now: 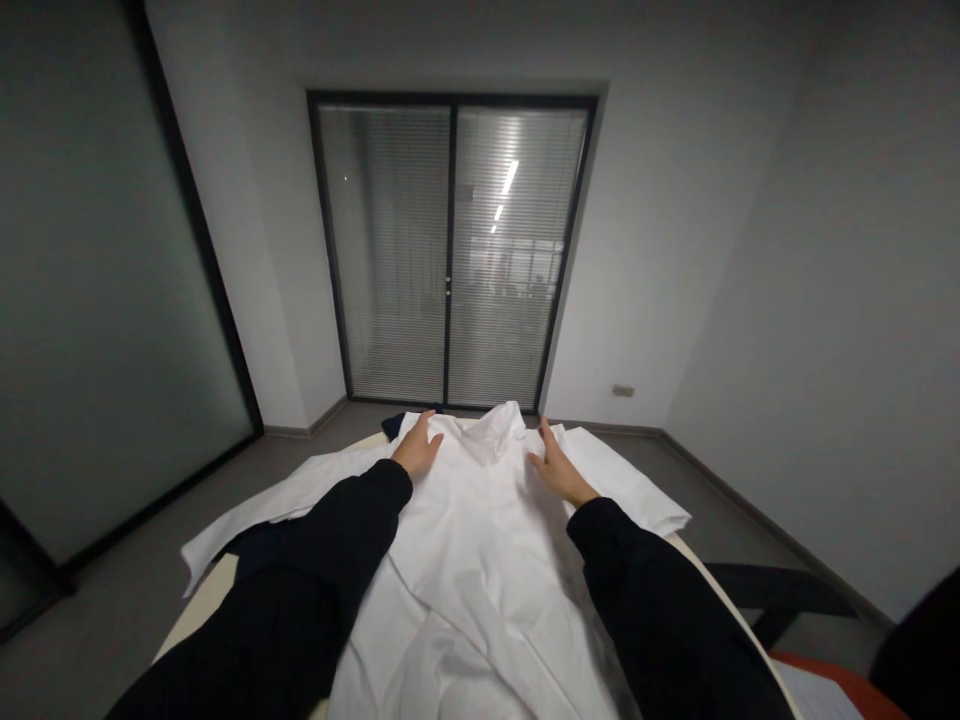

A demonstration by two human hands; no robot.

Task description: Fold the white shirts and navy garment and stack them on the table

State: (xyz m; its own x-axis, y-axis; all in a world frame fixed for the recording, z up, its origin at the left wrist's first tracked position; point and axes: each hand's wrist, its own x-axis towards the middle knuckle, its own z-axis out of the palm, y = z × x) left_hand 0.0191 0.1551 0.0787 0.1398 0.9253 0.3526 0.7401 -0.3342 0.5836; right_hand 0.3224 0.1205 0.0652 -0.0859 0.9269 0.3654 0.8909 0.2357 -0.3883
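Observation:
A white shirt (480, 540) lies spread out flat on a table, its collar at the far end and its sleeves stretched out to both sides. My left hand (417, 447) rests flat on the shirt's left shoulder, just left of the collar, with its fingers spread. On the right shoulder lies my right hand (556, 465), fingers stretched out along the cloth. Both arms are in black sleeves. Neither hand holds anything.
A dark garment (259, 545) shows under the shirt's left sleeve, and another dark piece (393, 424) lies beyond the collar. The light table's edge (202, 605) is near left. A dark bench (772, 590) and an orange object (840, 680) stand to the right. Glass doors with blinds (450, 260) face me.

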